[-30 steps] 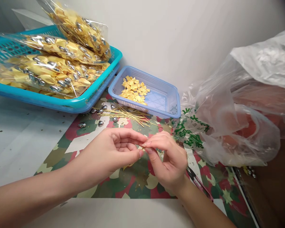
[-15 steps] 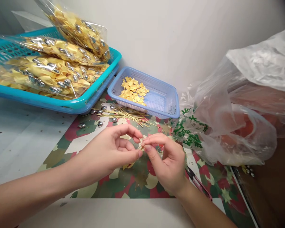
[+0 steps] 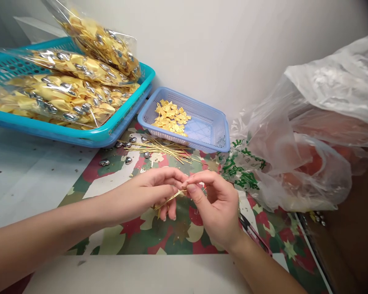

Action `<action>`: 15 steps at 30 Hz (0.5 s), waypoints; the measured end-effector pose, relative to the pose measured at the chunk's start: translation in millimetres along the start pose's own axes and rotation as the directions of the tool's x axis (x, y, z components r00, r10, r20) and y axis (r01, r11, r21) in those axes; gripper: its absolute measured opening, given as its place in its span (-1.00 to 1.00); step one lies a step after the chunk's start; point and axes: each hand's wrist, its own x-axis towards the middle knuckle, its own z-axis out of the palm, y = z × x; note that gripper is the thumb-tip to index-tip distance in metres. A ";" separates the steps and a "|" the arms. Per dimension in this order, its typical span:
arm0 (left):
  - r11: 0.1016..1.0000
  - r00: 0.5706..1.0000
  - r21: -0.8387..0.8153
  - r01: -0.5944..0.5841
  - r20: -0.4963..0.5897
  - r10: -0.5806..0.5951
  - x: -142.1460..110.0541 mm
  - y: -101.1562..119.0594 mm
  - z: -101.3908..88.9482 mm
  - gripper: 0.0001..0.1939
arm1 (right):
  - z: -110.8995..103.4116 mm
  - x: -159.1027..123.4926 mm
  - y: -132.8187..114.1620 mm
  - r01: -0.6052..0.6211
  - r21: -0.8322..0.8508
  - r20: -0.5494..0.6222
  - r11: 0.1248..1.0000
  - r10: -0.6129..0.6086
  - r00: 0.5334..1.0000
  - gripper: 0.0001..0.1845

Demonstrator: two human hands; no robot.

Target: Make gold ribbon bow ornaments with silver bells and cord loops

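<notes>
Above the patterned sheet, my two hands meet fingertip to fingertip. My right hand [image 3: 216, 204] pinches gold wire [image 3: 174, 196] between thumb and forefinger; its strands slant down to the left, under my left hand. My left hand [image 3: 159, 190] has its thumb and forefinger closed against the wire, while its lower fingers hang loosely beneath. A bit of yellow ribbon [image 3: 156, 210] shows partly below the left fingers. Whatever lies right between the fingertips is hidden. Beyond the hands lie a bundle of gold wires [image 3: 167, 149] and several silver beads [image 3: 128, 160].
A blue basket [image 3: 219, 141] holds small yellow ribbon pieces [image 3: 171, 116]. At the left a turquoise basket [image 3: 110, 130] carries bags of yellow-and-silver pieces [image 3: 76, 90]. Clear plastic bags [image 3: 319, 155] crowd the right side. Pink-handled scissors [image 3: 259, 239] lie partly under my right forearm.
My left thumb and forefinger have moved onto the wire, and its lower fingers have dropped below. The wire's strands now show slanting to the left. My right hand keeps its pinch.
</notes>
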 end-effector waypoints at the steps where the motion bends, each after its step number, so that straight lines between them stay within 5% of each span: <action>1: 0.999 0.999 -0.036 0.013 0.037 -0.012 0.6 0.0 -0.8 -0.84 | -0.4 0.4 -0.3 0.010 -0.008 0.006 1.000 -0.010 1.000 -0.87; 8: 0.979 0.977 -0.165 0.116 0.199 -0.082 1.1 -0.7 -3.8 -0.74 | -2.2 4.3 -0.3 0.098 -0.062 0.029 0.993 -0.096 0.995 -0.84; 15: 0.999 0.993 -0.045 -0.008 0.115 0.013 1.4 -5.2 -1.6 -0.77 | -3.1 4.7 0.0 0.137 -0.043 0.026 0.990 -0.136 0.990 -0.82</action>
